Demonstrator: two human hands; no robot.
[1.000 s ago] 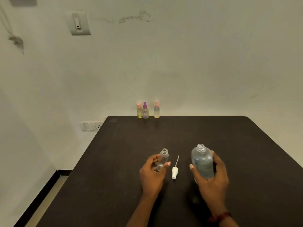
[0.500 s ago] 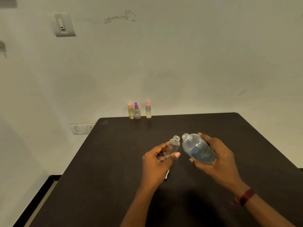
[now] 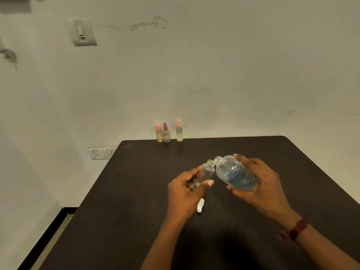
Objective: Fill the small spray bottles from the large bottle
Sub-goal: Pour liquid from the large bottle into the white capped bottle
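— Head view, centre of the frame: what does the left hand [image 3: 185, 191] have?

— Its fingers are curled round a small clear plastic bottle [image 3: 206, 172], uncapped, tipped so the neck leans right.

— And the right hand [image 3: 261, 184]?

— Wrapped round a large clear plastic bottle [image 3: 233, 173] with blue-tinted liquid, tilted left. Its open mouth sits just beside the small bottle's mouth; I cannot tell whether they touch.

— Anything below them?

— A white spray cap [image 3: 200, 205] lies on the dark brown counter [image 3: 136, 191], just under the left hand.

— Further up?

— Three small capped spray bottles [image 3: 168, 133] stand at the counter's far edge against the wall, two pink-topped, one purple-topped.
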